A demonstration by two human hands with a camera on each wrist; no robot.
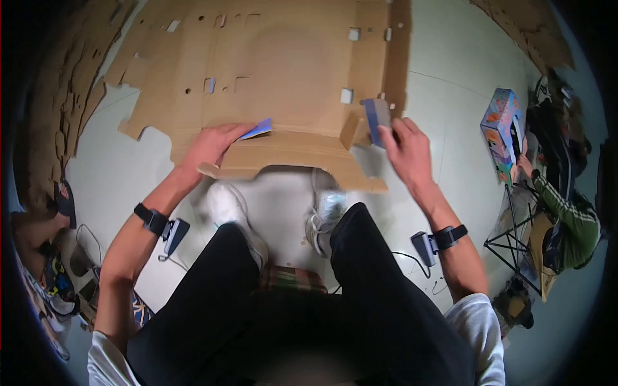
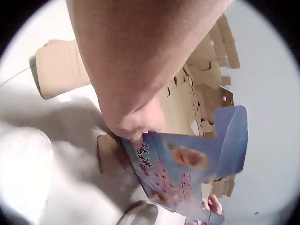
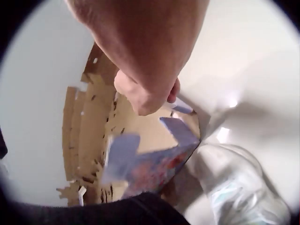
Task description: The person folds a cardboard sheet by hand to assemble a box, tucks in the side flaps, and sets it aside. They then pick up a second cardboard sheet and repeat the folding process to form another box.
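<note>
A large cardboard box (image 1: pixel 290 71), unfolded flat with slots and tabs, lies before me, plain brown inside up. Its near side panel (image 1: pixel 283 151) is lifted toward me; the outer face shows blue print with flowers (image 2: pixel 190 159). My left hand (image 1: pixel 215 145) grips that panel at its left part, thumb on the printed face in the left wrist view, beside a small blue flap (image 1: pixel 261 127). At the right corner, my right hand (image 1: pixel 409 149) pinches a blue-edged flap (image 1: pixel 377 119) between thumb and curled fingers. In the right wrist view the fingertips are partly hidden.
My white shoes (image 1: pixel 228 202) stand just below the panel. Stacked cardboard (image 1: pixel 61 77) lies at the left. To the right, another person in a green sleeve (image 1: pixel 560 199) handles a printed box (image 1: pixel 499 122), near a black folding-stool frame (image 1: pixel 512 241).
</note>
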